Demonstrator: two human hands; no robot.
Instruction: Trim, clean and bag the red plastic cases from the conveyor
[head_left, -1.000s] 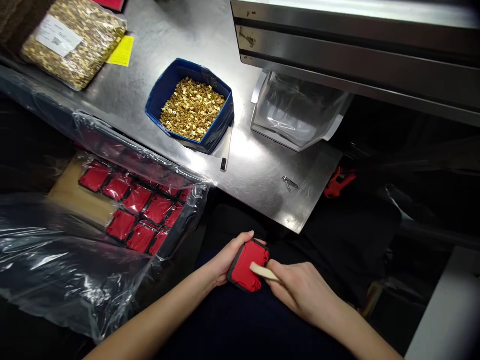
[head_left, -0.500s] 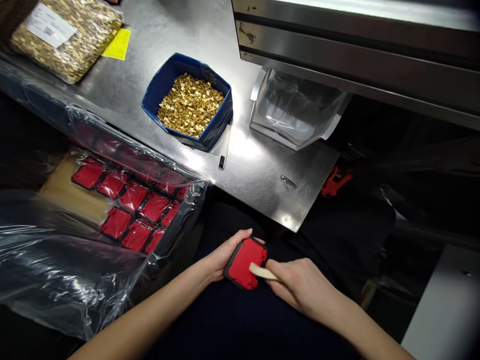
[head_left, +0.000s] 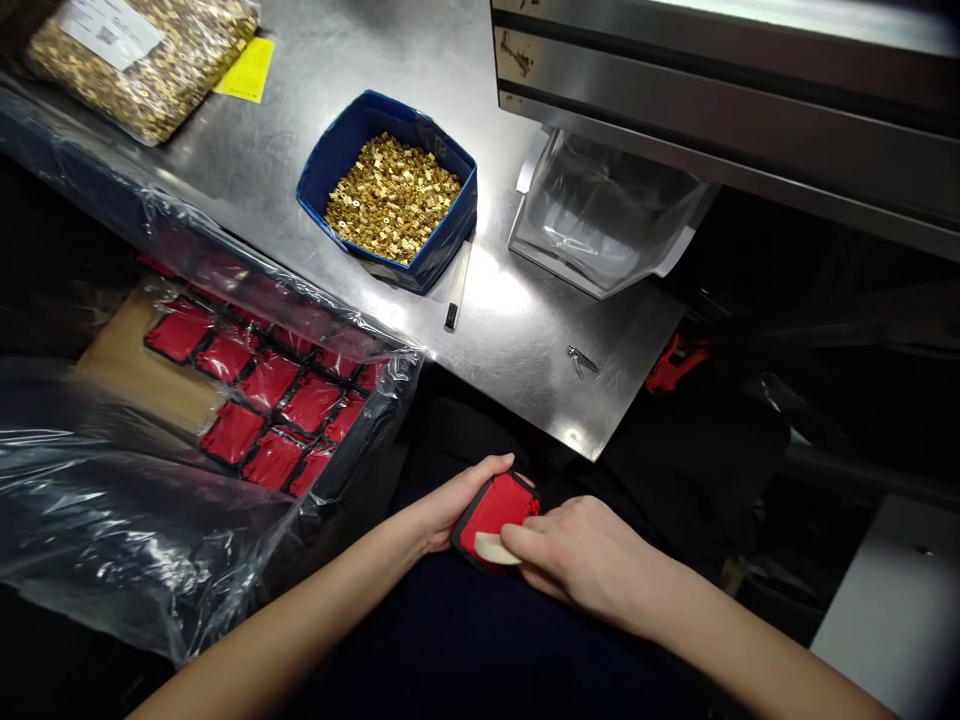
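Right hand (head_left: 585, 555) holding a pale curved tool (head_left: 493, 548) over a red-and-black case (head_left: 501, 502) in the left hand (head_left: 456, 505).

The right hand's fingers are closed on the tool, its blunt end over the case's red face; whether they touch, I cannot tell. The left hand is clamped around the case's edge, above the dark-clothed lap. Beyond, the metal worktop (head_left: 517, 385) carries a nail clipper (head_left: 581, 361) near its corner, then a slim pale stick (head_left: 459, 285) beside a blue bin (head_left: 448, 235) of small brass-coloured parts (head_left: 394, 195). Leftward, a plastic-lined crate (head_left: 352, 450) holds rows of similar red pieces (head_left: 271, 380).
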